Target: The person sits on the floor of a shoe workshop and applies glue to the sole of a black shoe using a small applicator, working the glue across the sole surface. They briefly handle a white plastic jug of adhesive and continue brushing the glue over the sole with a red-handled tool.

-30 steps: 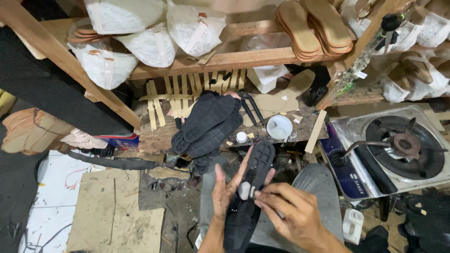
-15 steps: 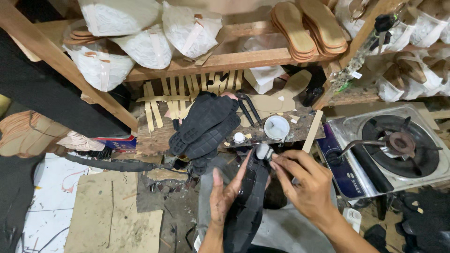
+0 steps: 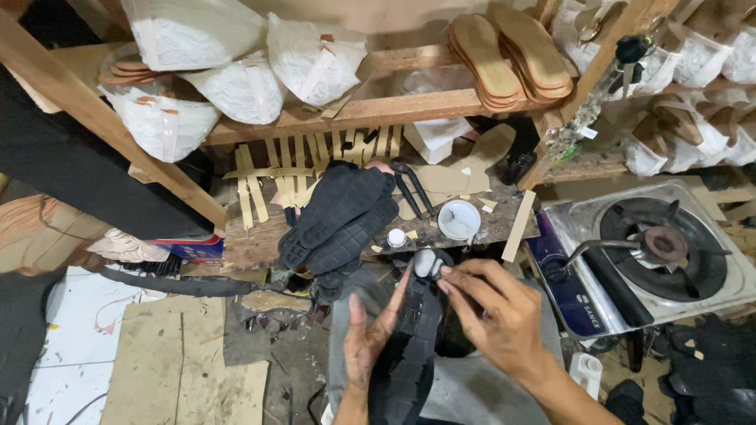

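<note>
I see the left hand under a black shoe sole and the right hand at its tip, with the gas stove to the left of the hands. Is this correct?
Not quite. In the head view the gas stove stands to the right of the hands, not the left. The rest holds: the left hand supports the black shoe sole from beneath, and the right hand works at its tip.

Light decent overall, soft and from above, no hard shadows. White plastic bags (image 3: pixel 236 86) on shelf close to blown out, same for small white cup (image 3: pixel 458 219). Bit of glare on metal top of gas stove (image 3: pixel 661 252). Lower corners and left edge go murky, black stuff there loses detail. Black sole (image 3: pixel 409 346) mostly dark blob, tread barely readable. Right hand (image 3: pixel 496 315) slightly soft, left hand (image 3: pixel 370 342) sharper. Wide lens, so wooden beam (image 3: pixel 102 126) and shelf lines bend toward edges.
</note>
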